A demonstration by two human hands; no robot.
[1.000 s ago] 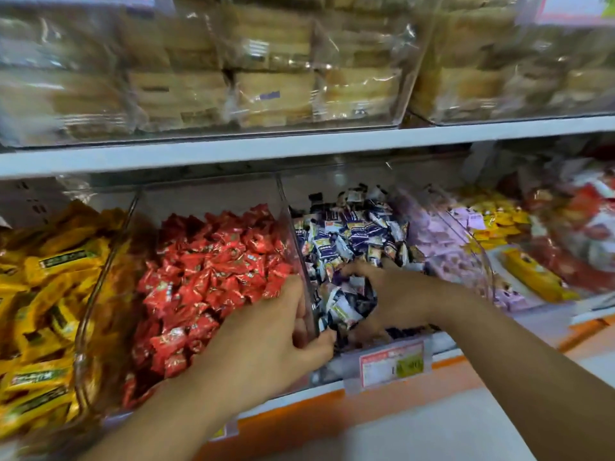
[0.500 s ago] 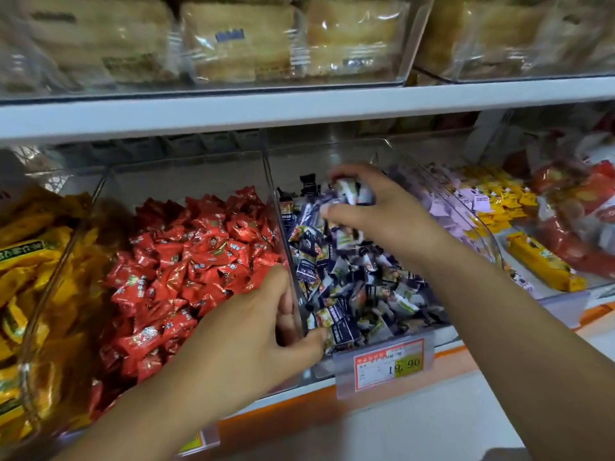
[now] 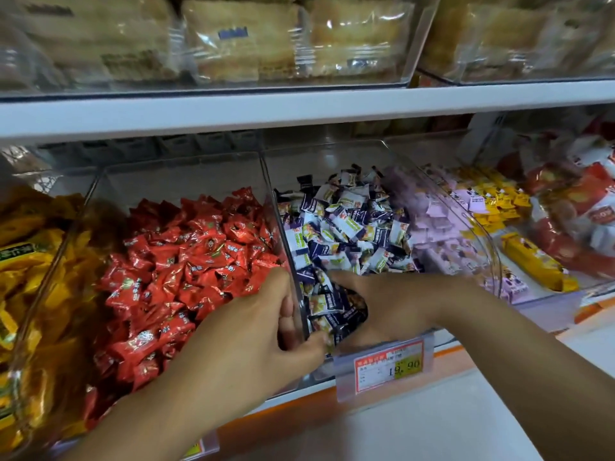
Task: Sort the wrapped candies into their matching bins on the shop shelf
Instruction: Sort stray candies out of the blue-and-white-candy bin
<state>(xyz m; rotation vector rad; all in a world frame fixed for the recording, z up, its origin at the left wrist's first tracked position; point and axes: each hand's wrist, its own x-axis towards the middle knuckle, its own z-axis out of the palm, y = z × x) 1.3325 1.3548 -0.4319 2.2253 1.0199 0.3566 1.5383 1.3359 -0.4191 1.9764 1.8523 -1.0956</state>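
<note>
**Left hand (image 3: 239, 344) and right hand (image 3: 396, 307) at the front of the clear plastic middle bin (image 3: 442, 194)**

Nearest the camera, a red-and-white paper price label (image 3: 389, 364) marked 19.90 sat in a clear holder on the front of the shelf. The left hand gripped the front end of the clear plastic divider wall (image 3: 284, 227): its thumb was curled onto the middle bin's side and its fingers onto the neighbouring side. The right hand lay palm down inside the front of the middle bin, fingers bent into the heap. Whether they held any piece could not be told.

The navy-and-white wrapped candies (image 3: 349, 227) filled that bin. They were small pillow-shaped pieces with crimped ends, some wrappers navy, others white with a green-yellow patch, lying loose at all angles. Left of the divider lay a heap of red foil-wrapped candies (image 3: 193, 261), and beyond it golden-yellow wrapped sweets (image 3: 36, 261). To the right were lilac packets (image 3: 436, 234), then small yellow packets (image 3: 492, 201).

Farther back, a white shelf board (image 3: 299, 108) carried clear bins of pale wrapped cakes (image 3: 233, 38).
</note>
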